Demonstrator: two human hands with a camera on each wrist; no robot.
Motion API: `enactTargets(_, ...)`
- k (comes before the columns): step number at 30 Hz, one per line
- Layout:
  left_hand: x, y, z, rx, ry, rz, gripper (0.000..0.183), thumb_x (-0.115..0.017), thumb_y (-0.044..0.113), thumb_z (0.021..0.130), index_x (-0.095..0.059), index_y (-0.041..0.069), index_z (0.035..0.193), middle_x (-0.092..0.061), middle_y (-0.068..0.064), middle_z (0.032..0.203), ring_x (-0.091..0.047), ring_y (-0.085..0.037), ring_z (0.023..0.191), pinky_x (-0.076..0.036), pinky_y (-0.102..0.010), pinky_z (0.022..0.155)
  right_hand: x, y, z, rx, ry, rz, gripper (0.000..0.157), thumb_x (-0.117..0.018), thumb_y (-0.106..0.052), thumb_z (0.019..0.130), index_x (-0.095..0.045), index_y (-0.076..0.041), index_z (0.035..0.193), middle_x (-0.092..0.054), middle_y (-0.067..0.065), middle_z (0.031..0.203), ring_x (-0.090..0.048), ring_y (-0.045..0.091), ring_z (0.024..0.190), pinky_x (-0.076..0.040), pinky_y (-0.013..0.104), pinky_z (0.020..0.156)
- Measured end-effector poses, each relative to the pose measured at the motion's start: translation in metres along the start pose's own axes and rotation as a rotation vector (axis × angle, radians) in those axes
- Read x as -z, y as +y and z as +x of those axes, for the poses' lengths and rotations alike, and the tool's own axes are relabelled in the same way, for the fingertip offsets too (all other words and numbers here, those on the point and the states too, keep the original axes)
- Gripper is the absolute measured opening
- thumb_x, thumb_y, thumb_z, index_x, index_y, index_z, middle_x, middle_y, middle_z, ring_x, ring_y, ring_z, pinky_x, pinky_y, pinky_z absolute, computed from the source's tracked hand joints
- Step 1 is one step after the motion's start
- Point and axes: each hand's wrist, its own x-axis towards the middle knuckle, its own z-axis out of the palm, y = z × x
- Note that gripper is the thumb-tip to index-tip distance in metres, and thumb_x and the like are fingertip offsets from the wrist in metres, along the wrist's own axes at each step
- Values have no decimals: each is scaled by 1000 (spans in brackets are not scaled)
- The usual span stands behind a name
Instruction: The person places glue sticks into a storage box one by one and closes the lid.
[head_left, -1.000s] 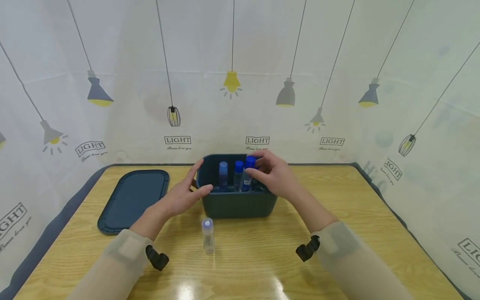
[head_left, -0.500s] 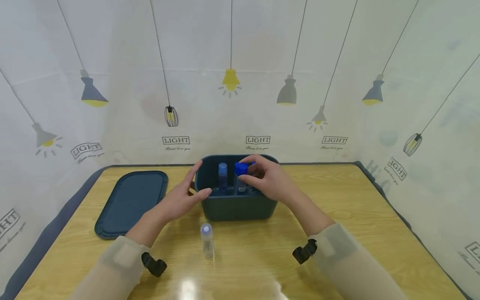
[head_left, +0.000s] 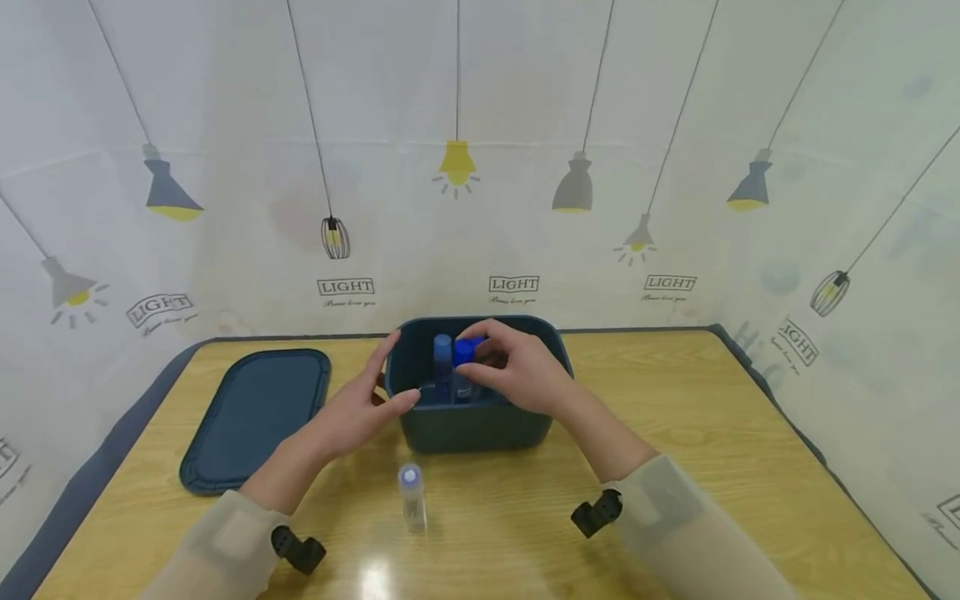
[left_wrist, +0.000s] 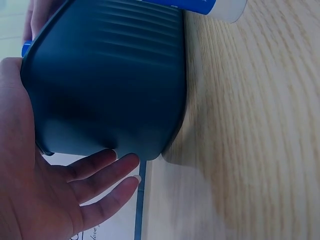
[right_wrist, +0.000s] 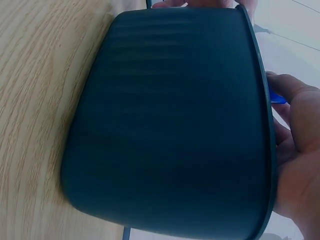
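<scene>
My right hand point(head_left: 521, 371) reaches over the dark teal bin point(head_left: 480, 429) and pinches a blue-capped clear tube point(head_left: 465, 353) near its cap, thumb in front. The tube stands nearly upright inside the bin, close to another tube with a lighter blue cap point(head_left: 442, 348). Part of a further blue cap shows behind the right fingers. My left hand point(head_left: 352, 421) rests at the bin's left end, thumb at the front rim, index finger at the far corner. In the left wrist view its other fingers point(left_wrist: 107, 192) lie nearly straight by the end wall.
A clear tube point(head_left: 412, 500) stands on the wooden table point(head_left: 675, 400) in front of the bin. To the left lies a flat dark blue lid point(head_left: 258, 417). A fabric backdrop with printed lamps point(head_left: 457, 162) rises behind the table.
My right hand has carried the blue-capped tube left inside the bin, from the right of the middle tube to close beside the leftmost one. The left hand has stayed at the bin's end.
</scene>
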Motion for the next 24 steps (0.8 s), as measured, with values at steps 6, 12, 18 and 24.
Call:
enactTargets(6, 0, -1, -2, 1, -3, -13, 93, -60, 64, 107, 3, 50, 174, -61, -21, 143, -70, -26, 106, -58, -39, 83, -5, -1, 3, -8, -33, -26, 35, -78, -31, 105, -67, -22, 137, -80, 4, 118, -73, 15, 100, -60, 34, 87)
enactTargets(12, -1, -2, -3, -10, -3, -23, 93, -60, 64, 107, 2, 50, 174, -63, -20, 140, -69, -25, 103, -58, -38, 83, -10, -8, 6, -20, -53, -37, 37, -78, -32, 105, -66, -23, 138, -80, 5, 119, -75, 17, 102, -60, 35, 85)
enactTargets(18, 0, 0, -3, -16, 5, -5, 93, -60, 66, 107, 2, 49, 174, -64, -18, 135, -68, -24, 103, -57, -39, 84, -14, -9, 9, -55, -74, -30, 37, -77, -31, 105, -66, -23, 140, -80, 5, 122, -76, 20, 109, -61, 38, 88)
enactTargets(24, -2, -3, 0, -22, 14, -6, 92, -58, 67, 107, 2, 48, 175, -66, -17, 129, -67, -24, 103, -57, -40, 88, -18, -3, 14, -136, -131, 2, 33, -77, -29, 105, -67, -24, 137, -80, 4, 127, -75, 24, 124, -62, 46, 98)
